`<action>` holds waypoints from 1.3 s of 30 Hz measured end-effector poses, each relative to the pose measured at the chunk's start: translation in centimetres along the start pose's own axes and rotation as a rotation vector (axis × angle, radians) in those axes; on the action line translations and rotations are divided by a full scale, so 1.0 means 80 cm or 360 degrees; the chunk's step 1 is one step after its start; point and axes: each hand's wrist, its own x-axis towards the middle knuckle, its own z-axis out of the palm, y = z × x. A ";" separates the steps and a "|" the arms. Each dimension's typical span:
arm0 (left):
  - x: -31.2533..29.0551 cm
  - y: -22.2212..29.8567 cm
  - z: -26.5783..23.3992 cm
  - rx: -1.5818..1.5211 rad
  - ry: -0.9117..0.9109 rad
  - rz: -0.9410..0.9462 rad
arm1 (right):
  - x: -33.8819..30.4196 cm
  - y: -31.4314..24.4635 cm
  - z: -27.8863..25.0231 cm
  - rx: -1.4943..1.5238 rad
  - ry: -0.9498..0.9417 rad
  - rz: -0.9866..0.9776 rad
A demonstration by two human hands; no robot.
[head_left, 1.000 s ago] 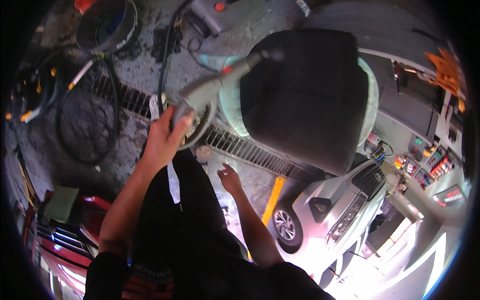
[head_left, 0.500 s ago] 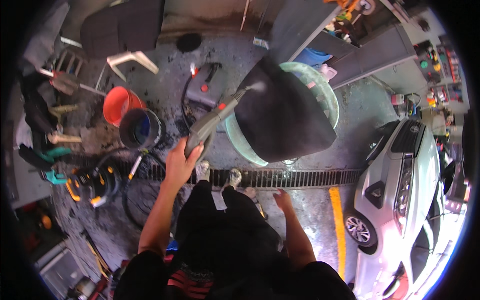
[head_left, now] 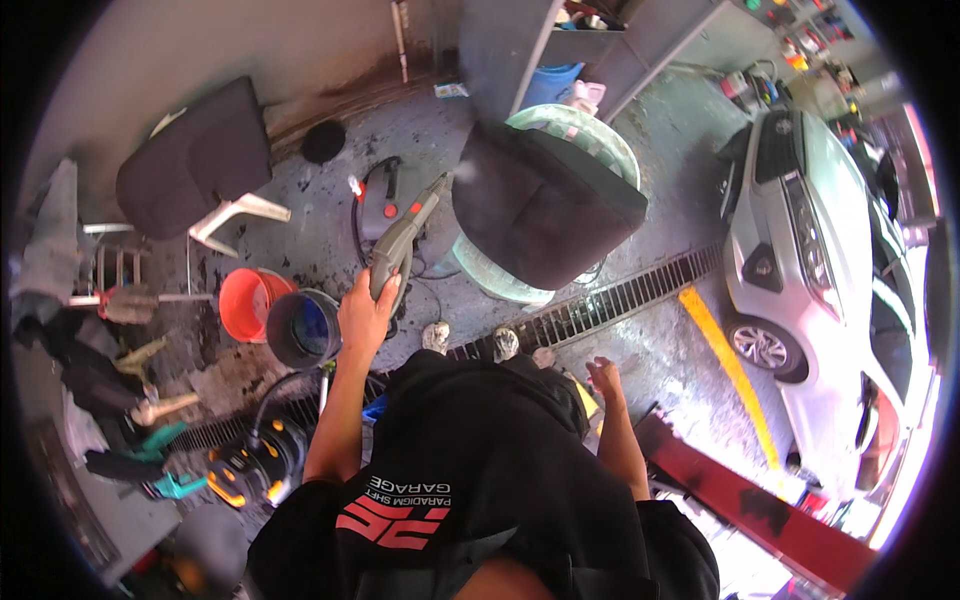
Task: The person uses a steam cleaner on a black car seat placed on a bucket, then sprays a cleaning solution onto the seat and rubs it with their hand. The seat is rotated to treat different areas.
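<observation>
My left hand (head_left: 366, 312) is wrapped round the grip of a grey steam gun (head_left: 405, 240). Its narrow nozzle points up and right, ending just off the left edge of a dark seat cushion (head_left: 550, 205). A faint mist shows at that edge. The cushion lies tilted across a pale green rounded plastic piece (head_left: 610, 140), which shows above and below it. My right hand (head_left: 603, 376) hangs low at my right side, holding nothing, its fingers loosely apart.
A grey machine (head_left: 385, 205) with a hose stands behind the steam gun. An orange bucket (head_left: 245, 305), a dark bucket (head_left: 303, 330) and a black-yellow vacuum (head_left: 258, 465) stand left. A second dark seat part (head_left: 195, 160) leans there. A drain grate (head_left: 620, 300) crosses the floor; a silver car (head_left: 800, 260) stands right.
The view has turned and shifted. The steam gun's tip has moved from over the cushion to its left edge, and the white puff is fainter. My right hand still hangs at my side.
</observation>
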 end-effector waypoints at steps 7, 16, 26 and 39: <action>0.016 -0.038 -0.003 -0.0118 -0.0145 0.0254 | -0.105 -0.001 0.058 0.0048 0.0114 0.0253; 0.052 -0.005 0.005 -0.0165 -0.0488 0.0292 | -0.228 0.050 0.108 0.0173 0.0181 0.0380; 0.049 0.006 0.015 -0.0007 -0.0482 0.0433 | -0.266 0.037 0.154 0.0505 0.0122 0.0698; 0.029 0.016 0.031 0.0021 -0.0503 0.0504 | -0.285 0.023 0.156 0.0593 0.0210 0.0659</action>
